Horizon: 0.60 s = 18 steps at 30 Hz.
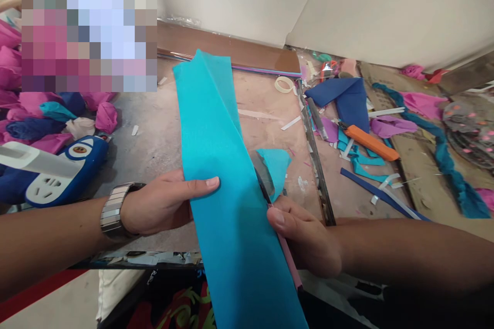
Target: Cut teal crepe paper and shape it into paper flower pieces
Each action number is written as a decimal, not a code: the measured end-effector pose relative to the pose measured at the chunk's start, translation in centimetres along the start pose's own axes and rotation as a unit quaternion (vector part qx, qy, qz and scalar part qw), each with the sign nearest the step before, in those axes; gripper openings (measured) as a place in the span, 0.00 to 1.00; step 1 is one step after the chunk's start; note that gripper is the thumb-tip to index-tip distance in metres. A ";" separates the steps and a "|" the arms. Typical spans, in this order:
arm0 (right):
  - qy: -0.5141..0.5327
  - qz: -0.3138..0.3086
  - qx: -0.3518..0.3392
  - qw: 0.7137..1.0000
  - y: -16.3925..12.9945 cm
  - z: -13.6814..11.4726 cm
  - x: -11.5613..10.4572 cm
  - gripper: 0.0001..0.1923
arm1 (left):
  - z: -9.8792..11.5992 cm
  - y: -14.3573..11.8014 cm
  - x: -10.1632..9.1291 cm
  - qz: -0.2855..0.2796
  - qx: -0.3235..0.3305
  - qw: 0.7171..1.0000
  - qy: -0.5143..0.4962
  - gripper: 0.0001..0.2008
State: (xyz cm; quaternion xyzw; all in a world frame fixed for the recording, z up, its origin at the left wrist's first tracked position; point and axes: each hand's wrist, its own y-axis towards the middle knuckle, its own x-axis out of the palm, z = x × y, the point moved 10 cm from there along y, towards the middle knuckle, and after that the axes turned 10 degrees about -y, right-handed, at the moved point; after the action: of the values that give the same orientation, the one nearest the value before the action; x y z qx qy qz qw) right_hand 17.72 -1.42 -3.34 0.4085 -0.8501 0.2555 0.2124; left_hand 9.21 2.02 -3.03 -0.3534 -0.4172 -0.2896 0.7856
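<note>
I see the turquoise crepe paper strip point(227, 185) running as a long band from the upper middle of the frame down to the bottom centre, its long axis nearly vertical in the picture and leaning slightly to the right at the bottom. It lies between my two hands. My left hand point(162, 203) pinches its left edge at mid-height, thumb lying flat on top of the paper, fingers hidden beneath; a metal watch point(116, 209) sits on that wrist. My right hand point(304, 239) is closed around the pink handle of the scissors point(276, 211), whose grey blades meet the strip's right edge, just above the thumb. A small turquoise flap point(276, 167) curls away beside the blades. I cannot tell how far apart the blades stand.

The paper looks thin, matte and finely creased, soft enough to sag. The worktable point(154, 139) is dusty and scuffed. To the right lie an orange utility knife point(370, 142), a dark blue paper piece point(347, 97) and paper trimmings; a tape roll point(284, 84) sits further back.
</note>
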 end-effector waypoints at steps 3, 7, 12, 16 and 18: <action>0.000 0.002 0.012 1.000 0.1 0.3 -0.1 0.33 | 0.0 0.0 0.1 -0.001 0.001 1.000 0.001 0.22; 0.000 0.005 0.005 1.000 0.2 0.1 0.0 0.34 | 0.0 0.0 0.0 0.010 0.000 1.000 -0.002 0.22; -0.010 0.008 0.008 1.000 0.1 0.2 -0.2 0.34 | 0.0 -0.1 0.0 0.004 -0.004 1.000 -0.012 0.21; -0.033 0.014 0.028 0.999 -0.1 0.4 -0.5 0.33 | 0.9 0.2 0.0 0.014 0.020 0.999 -0.044 0.23; -0.045 0.019 0.049 0.998 -0.2 0.7 -0.6 0.32 | 1.4 0.3 -0.5 0.056 0.034 0.996 -0.057 0.24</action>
State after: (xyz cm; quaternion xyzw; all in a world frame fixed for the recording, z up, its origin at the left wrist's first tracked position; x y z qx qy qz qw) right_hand 18.16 -1.64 -4.19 0.4133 -0.8528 0.2827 0.1485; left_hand 8.58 3.35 -2.95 -0.3652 -0.4501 -0.2109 0.7871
